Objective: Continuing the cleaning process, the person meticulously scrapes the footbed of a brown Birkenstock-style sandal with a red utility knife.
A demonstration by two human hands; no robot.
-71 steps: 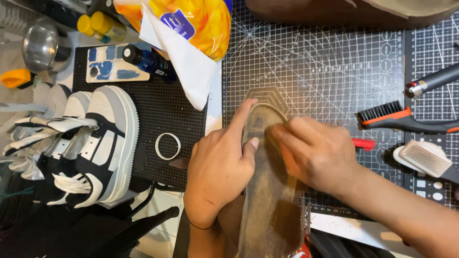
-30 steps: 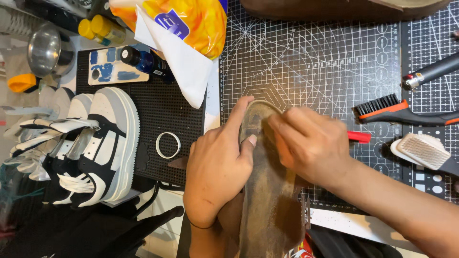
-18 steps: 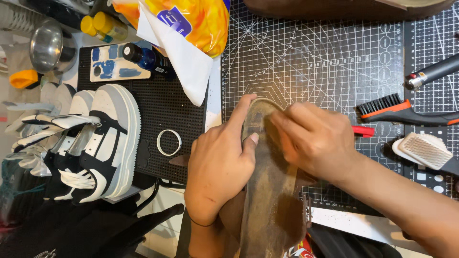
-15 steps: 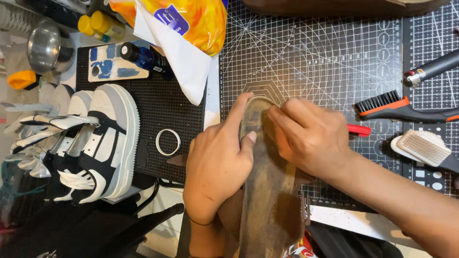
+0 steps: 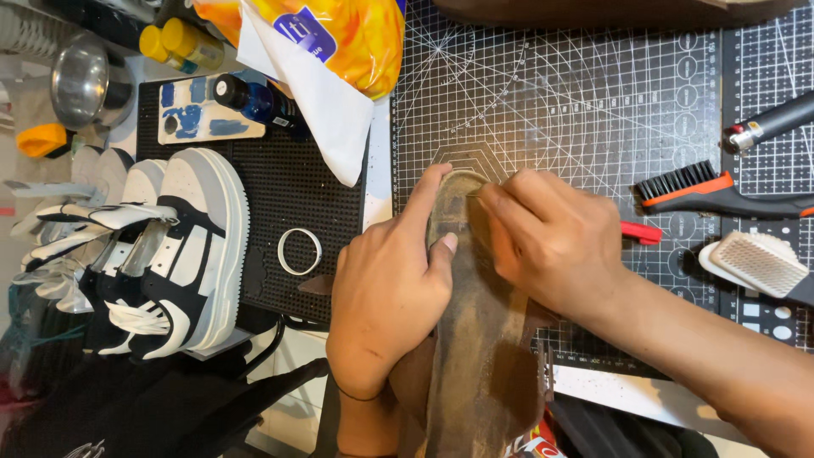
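Nearest you, a worn brown insole [image 5: 479, 365] lies lengthwise on the black cutting mat [image 5: 577, 110], its toe end pointing away from you. Your left hand [image 5: 386, 297] clamps its left edge, thumb pressed on top, fingers wrapped under. Your right hand [image 5: 555, 242] presses down on the toe end, fingertips bunched at the rim; whether they pinch anything I cannot tell. The two hands sit close together, just beside each other across the insole. To your left stand white and black sneakers [image 5: 165, 254] beside a white ring [image 5: 299, 251]. To the right lie a black brush with an orange band [image 5: 721, 191] and a pale brush [image 5: 759, 265]. Farthest off sits a yellow bag [image 5: 339, 38].
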